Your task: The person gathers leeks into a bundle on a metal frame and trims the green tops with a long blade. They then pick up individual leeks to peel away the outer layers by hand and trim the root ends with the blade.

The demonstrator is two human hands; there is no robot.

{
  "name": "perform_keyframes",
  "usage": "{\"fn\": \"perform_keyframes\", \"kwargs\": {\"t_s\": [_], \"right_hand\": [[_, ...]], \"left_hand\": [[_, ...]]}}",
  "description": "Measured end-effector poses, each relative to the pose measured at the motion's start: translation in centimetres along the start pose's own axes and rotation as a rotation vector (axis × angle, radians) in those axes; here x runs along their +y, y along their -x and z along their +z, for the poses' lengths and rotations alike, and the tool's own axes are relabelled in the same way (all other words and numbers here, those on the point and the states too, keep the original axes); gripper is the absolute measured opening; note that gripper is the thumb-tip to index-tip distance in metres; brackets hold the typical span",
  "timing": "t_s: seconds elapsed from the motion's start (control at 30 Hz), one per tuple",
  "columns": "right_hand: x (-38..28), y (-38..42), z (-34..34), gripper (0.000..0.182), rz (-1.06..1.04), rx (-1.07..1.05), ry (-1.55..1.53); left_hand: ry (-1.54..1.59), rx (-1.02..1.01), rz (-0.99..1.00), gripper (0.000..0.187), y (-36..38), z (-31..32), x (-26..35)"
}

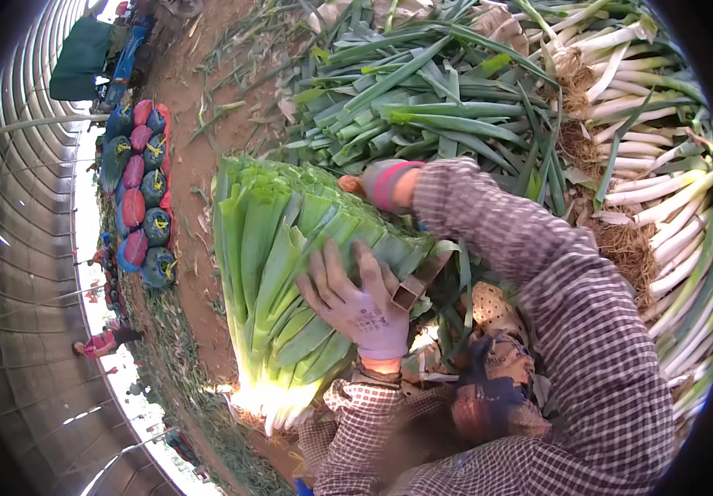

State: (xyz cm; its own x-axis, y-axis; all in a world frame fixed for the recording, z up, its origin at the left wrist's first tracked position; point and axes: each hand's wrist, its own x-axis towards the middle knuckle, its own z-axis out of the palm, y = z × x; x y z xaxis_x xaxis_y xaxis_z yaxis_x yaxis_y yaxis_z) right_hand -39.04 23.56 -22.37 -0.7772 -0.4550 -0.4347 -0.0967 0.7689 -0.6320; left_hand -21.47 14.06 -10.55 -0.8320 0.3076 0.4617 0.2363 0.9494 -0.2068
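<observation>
A big bundle of leeks [286, 281] stands in front of me, its white root ends low and its green leaves up, cut off in an even face at the top. My left hand [360, 306], in a pale, dirt-stained glove, lies flat with fingers spread against the near side of the leaves. At the upper right edge of the bundle is my right hand [385, 183], in a grey glove with a pink cuff. It looks curled closed, with a brownish tip poking out. Most of its fingers and whatever they hold are hidden.
A rusty square metal tube [410, 291] juts out beside the bundle. Cut green leaves [422, 107] are heaped behind it. Loose leeks with roots [654, 165] are piled at right. Filled sacks [143, 190] stand in rows at left; a person [102, 341] is far off.
</observation>
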Motion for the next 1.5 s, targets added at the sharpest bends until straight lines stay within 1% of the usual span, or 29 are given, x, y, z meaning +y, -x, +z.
{"fn": "perform_keyframes", "kwargs": {"t_s": [0.03, 0.07, 0.1, 0.13, 0.23, 0.27, 0.3, 0.33, 0.37, 0.4, 0.43, 0.47, 0.53, 0.63, 0.7, 0.77, 0.8, 0.83, 0.9, 0.97, 1.0, 1.07, 1.13, 1.17, 1.2, 1.3, 1.37, 1.43, 1.5], "right_hand": [[0.2, 1.6, -0.3, 0.032, 0.091, -0.028, -0.058], [-0.1, 7.2, -2.3, 0.036, -0.014, -0.034, -0.128], [1.2, 8.5, -0.8, 0.034, 0.015, 0.004, -0.141], [2.5, 9.0, 0.4, 0.032, 0.043, 0.045, -0.156], [4.9, 9.1, 1.9, 0.028, 0.048, -0.085, 0.112], [3.9, 8.5, 1.8, 0.03, 0.187, 0.004, -0.064], [3.9, 8.3, 1.9, 0.041, 0.136, -0.027, -0.049], [3.9, 8.0, 1.9, 0.057, 0.085, -0.059, -0.031], [3.8, 7.9, 2.2, 0.044, 0.163, -0.041, -0.112], [3.9, 7.7, 2.6, 0.036, 0.24, -0.017, -0.194], [4.2, 9.9, 2.9, 0.052, 0.247, -0.044, -0.294], [5.1, 12.8, 2.4, 0.076, 0.254, -0.057, -0.381], [5.6, 18.4, 3.8, 0.069, 0.214, -0.025, -0.2], [8.4, 19.3, 8.3, 0.055, 0.283, 0.08, -0.054], [9.2, 16.3, 8.2, 0.044, 0.44, 0.03, -0.53], [10.6, 12.3, 9.7, 0.038, 0.44, 0.073, -0.548], [11.9, 9.8, 11.4, 0.037, 0.368, 0.153, -0.325], [13.0, 7.8, 11.6, 0.036, 0.303, 0.236, -0.1], [10.1, 9.0, 4.3, 0.034, 0.332, 0.252, -0.092], [10.2, 8.9, -1.5, 0.032, 0.301, 0.239, -0.193], [10.7, 8.5, -3.4, 0.033, 0.21, 0.293, -0.117], [10.9, 7.7, -8.2, 0.036, 0.138, 0.415, -0.004], [11.9, 6.0, -10.6, 0.03, 0.183, 0.497, 0.176], [12.8, 4.7, -11.3, 0.029, 0.2, 0.534, 0.337], [13.6, 4.1, -11.2, 0.033, 0.204, 0.593, 0.28], [15.2, 4.1, -11.7, 0.035, 0.298, 0.908, -0.196], [18.6, 5.8, -11.6, 0.034, 0.297, 0.755, -0.147], [14.7, 10.7, -8.4, 0.035, 0.154, 0.772, -0.252], [11.1, 13.0, -5.2, 0.036, 0.152, 0.629, -0.369]], "left_hand": [[0.0, 0.005, -0.005, 0.04, 0.0, 0.2, 0.0], [0.003, 0.014, -0.01, 0.04, 0.0, 0.3, 0.2], [0.003, 0.019, -0.01, 0.039, 0.0, 0.4, 0.2], [0.0, 0.026, -0.007, 0.039, 0.0, 0.5, 0.1], [-0.018, 0.004, 0.0, 0.039, 0.1, 0.5, 0.0], [-0.017, 0.008, 0.0, 0.038, 0.0, 0.5, 0.1], [-0.017, 0.008, 0.005, 0.038, 0.0, 0.4, 0.2], [-0.016, 0.006, 0.007, 0.037, 0.0, 0.3, 0.2], [-0.028, 0.022, 0.017, 0.037, -0.4, 0.5, 0.3], [-0.038, 0.019, 0.02, 0.037, -0.3, 0.5, 0.3], [-0.049, 0.012, 0.016, 0.037, 0.0, 0.3, 0.3], [-0.047, 0.024, 0.016, 0.037, 0.0, 0.5, 0.3], [-0.051, 0.042, 0.023, 0.037, 0.1, 0.8, 0.0], [-0.055, 0.05, 0.029, 0.037, 0.1, 0.9, 0.0], [-0.056, 0.046, 0.027, 0.037, 0.2, 0.8, 0.0], [-0.048, 0.037, 0.018, 0.037, 0.3, 0.4, 0.2], [-0.035, 0.035, 0.01, 0.037, 0.2, 0.2, 0.4], [-0.016, 0.036, 0.003, 0.037, -0.1, 0.3, 0.5], [-0.035, 0.04, 0.01, 0.036, -0.1, 0.5, 0.4], [-0.068, 0.025, 0.027, 0.036, 0.1, 0.7, 0.2], [-0.061, 0.02, 0.021, 0.037, 0.3, 0.5, 0.2], [-0.048, 0.044, 0.005, 0.038, 0.0, 0.6, 0.5], [-0.068, 0.044, 0.018, 0.039, 0.2, 0.9, 0.3], [-0.077, 0.048, 0.027, 0.039, 0.2, 0.9, 0.2], [-0.065, 0.047, 0.028, 0.039, 0.1, 0.9, 0.2], [-0.053, 0.047, 0.007, 0.039, 0.2, 0.8, 0.3], [-0.051, 0.042, 0.015, 0.039, 0.2, 0.8, 0.2], [-0.032, 0.041, 0.009, 0.04, 0.0, 0.6, 0.4], [-0.011, 0.026, 0.011, 0.04, -0.2, 0.2, 0.5]]}}
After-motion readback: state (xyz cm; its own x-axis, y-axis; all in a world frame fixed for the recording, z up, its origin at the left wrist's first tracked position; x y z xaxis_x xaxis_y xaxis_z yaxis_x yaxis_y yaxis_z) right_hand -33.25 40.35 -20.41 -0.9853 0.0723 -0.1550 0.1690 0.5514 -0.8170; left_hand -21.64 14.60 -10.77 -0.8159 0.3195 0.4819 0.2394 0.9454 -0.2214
